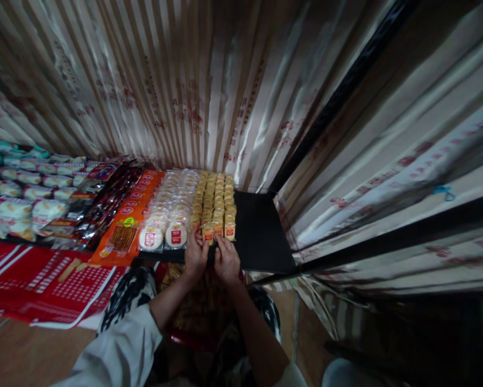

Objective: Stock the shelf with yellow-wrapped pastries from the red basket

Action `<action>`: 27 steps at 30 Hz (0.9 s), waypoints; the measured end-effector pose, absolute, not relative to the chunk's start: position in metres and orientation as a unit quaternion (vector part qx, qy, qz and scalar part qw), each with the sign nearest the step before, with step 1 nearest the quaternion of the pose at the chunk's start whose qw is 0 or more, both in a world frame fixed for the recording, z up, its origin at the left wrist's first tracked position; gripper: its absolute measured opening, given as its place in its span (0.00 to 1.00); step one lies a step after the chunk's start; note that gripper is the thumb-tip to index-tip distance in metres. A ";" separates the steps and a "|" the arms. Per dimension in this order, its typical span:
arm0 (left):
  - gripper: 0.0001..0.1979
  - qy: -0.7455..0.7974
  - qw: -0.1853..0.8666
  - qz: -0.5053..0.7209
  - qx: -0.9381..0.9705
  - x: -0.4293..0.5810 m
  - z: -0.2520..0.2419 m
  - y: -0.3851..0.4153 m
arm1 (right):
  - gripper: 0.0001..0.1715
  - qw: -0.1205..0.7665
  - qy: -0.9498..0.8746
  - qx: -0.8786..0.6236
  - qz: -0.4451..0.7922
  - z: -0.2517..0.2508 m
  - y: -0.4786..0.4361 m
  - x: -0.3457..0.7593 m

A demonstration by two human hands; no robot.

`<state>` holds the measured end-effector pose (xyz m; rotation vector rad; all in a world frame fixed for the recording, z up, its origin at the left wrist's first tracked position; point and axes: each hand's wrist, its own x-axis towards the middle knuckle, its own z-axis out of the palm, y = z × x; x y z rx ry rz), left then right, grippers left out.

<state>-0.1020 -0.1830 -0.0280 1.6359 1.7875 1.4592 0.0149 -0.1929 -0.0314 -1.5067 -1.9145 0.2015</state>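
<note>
Small yellow snack packets (218, 196) stand in close rows on a black shelf board (260, 231), each front one showing an orange-red label. At the front end of these rows, my left hand (196, 253) has its fingers closed against a front yellow packet (207, 232), on its left side. Just to the right, my right hand (227, 262) pinches at the neighbouring front packet with thumb and fingertips. The fingertips partly cover the lower fronts of the packets. Left of them are rows of round white crackers (176, 235) in clear wrappers.
An orange snack bag (118, 242), dark red packets (100, 207) and white-and-green packets (18, 215) line the shelf leftward. A red printed sheet (43, 285) hangs in front. Below my hands sits a red container (193, 339) with more packets. Striped curtains (177, 80) enclose the back and right.
</note>
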 end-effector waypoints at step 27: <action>0.24 0.530 -0.101 0.344 0.769 -0.115 -0.051 -0.191 | 0.29 0.362 -0.722 -0.580 0.100 -0.030 -0.191 0.014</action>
